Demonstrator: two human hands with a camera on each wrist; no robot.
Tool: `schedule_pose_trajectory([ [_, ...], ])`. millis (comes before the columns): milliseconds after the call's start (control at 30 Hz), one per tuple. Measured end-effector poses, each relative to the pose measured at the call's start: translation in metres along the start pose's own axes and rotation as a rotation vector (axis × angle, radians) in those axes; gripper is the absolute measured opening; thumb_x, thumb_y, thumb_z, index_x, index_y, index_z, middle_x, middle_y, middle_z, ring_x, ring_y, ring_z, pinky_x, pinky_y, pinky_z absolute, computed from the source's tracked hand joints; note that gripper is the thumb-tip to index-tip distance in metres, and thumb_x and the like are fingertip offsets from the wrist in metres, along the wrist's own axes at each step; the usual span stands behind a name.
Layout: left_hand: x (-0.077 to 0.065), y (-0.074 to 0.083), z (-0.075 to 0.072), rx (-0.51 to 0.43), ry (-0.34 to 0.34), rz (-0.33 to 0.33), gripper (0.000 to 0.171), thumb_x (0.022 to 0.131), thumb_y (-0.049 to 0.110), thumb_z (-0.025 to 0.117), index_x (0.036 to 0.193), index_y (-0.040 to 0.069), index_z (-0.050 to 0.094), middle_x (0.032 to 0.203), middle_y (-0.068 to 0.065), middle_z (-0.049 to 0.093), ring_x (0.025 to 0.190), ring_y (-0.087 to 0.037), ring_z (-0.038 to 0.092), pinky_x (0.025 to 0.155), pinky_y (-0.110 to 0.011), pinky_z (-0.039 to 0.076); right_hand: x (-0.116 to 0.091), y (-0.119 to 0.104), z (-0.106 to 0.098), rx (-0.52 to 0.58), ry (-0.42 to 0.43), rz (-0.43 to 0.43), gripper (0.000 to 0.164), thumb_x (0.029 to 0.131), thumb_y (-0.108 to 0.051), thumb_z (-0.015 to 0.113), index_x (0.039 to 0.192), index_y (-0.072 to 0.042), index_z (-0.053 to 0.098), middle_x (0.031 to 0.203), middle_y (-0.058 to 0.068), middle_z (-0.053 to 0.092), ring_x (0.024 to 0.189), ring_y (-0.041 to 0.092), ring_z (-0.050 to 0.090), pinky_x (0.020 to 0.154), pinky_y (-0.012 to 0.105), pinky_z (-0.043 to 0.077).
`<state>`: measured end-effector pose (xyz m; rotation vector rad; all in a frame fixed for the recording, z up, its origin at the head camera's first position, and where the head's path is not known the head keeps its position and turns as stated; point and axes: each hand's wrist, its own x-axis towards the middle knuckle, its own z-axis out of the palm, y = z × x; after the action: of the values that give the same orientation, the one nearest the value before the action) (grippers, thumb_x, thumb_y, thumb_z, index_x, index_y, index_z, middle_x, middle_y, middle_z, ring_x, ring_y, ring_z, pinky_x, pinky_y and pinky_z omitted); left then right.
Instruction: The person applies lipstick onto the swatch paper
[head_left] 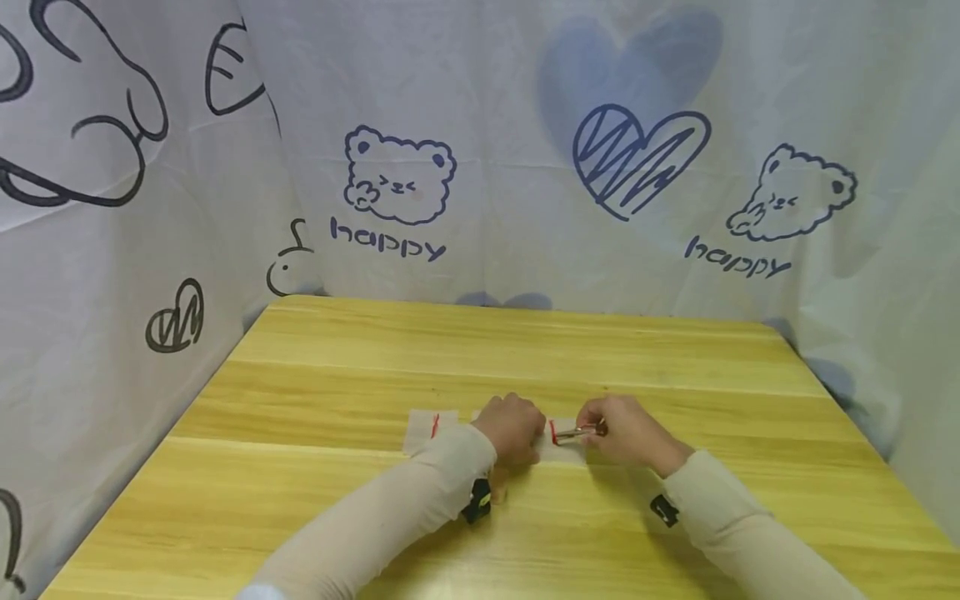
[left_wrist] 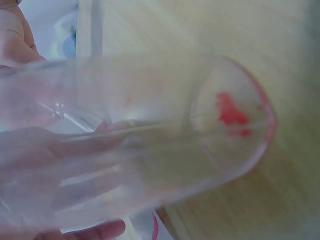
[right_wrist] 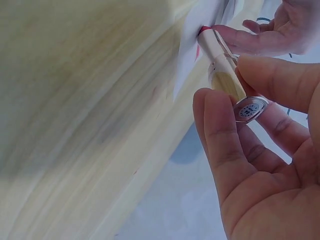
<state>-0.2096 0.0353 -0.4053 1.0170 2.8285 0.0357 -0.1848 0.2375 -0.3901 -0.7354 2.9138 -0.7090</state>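
Note:
My right hand (head_left: 626, 429) pinches a lipstick (right_wrist: 222, 70) with a shiny metallic tube between thumb and fingers. Its red tip meets a white paper (head_left: 566, 452) beside a short red stroke (head_left: 553, 430). Just left of that stroke, my left hand (head_left: 512, 427) rests at the paper's edge, fingers bent downward. A clear plastic cap (left_wrist: 165, 145) with red smears in its end fills the left wrist view. My left hand's fingers (left_wrist: 107, 230) show around and through it; much of that grip is hidden.
Left of my left sleeve lies another white paper (head_left: 416, 429) bearing a red stroke. The yellow wood-grain table (head_left: 337, 358) ends at white cloth walls (head_left: 487, 108) with drawn bears and hearts. Small dark devices (head_left: 477, 500) sit at both wrists.

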Motion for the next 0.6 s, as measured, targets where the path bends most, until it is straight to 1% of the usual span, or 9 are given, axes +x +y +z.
schedule_pose_trajectory([
  [133,0.001,0.0,-0.001,-0.001,0.006,0.008,0.02,0.081,0.038,0.079,0.088,0.022,0.071,0.086,0.008,0.063,0.087,-0.017,0.057,0.073,-0.034,0.045,-0.004,0.0,-0.002,0.007,-0.012,-0.016,0.011,0.084,-0.001,0.073,0.086,-0.01,0.068,0.08,-0.005,0.063,0.068,0.007,0.053,0.06,0.027,0.047],
  [267,0.001,0.0,0.0,-0.009,0.014,0.006,0.021,0.081,0.038,0.079,0.091,0.021,0.071,0.088,0.007,0.064,0.088,-0.017,0.057,0.074,-0.034,0.045,-0.007,-0.001,-0.002,0.022,-0.021,-0.018,0.01,0.084,-0.001,0.072,0.087,-0.01,0.068,0.08,-0.005,0.063,0.068,0.007,0.054,0.06,0.027,0.048],
  [400,0.0,0.0,0.0,-0.016,0.007,-0.002,0.024,0.081,0.038,0.079,0.097,0.021,0.072,0.09,0.008,0.065,0.09,-0.017,0.058,0.076,-0.034,0.046,-0.01,-0.005,-0.003,0.019,-0.039,-0.043,0.009,0.084,-0.002,0.073,0.087,-0.009,0.068,0.079,-0.006,0.062,0.067,0.006,0.053,0.06,0.026,0.048],
  [600,0.001,0.0,-0.001,-0.016,0.004,-0.004,0.022,0.081,0.038,0.079,0.094,0.021,0.072,0.088,0.009,0.064,0.088,-0.016,0.058,0.073,-0.034,0.045,-0.012,-0.01,-0.005,0.012,-0.061,-0.056,0.011,0.085,-0.002,0.073,0.085,-0.011,0.066,0.078,-0.007,0.061,0.066,0.005,0.052,0.058,0.024,0.047],
])
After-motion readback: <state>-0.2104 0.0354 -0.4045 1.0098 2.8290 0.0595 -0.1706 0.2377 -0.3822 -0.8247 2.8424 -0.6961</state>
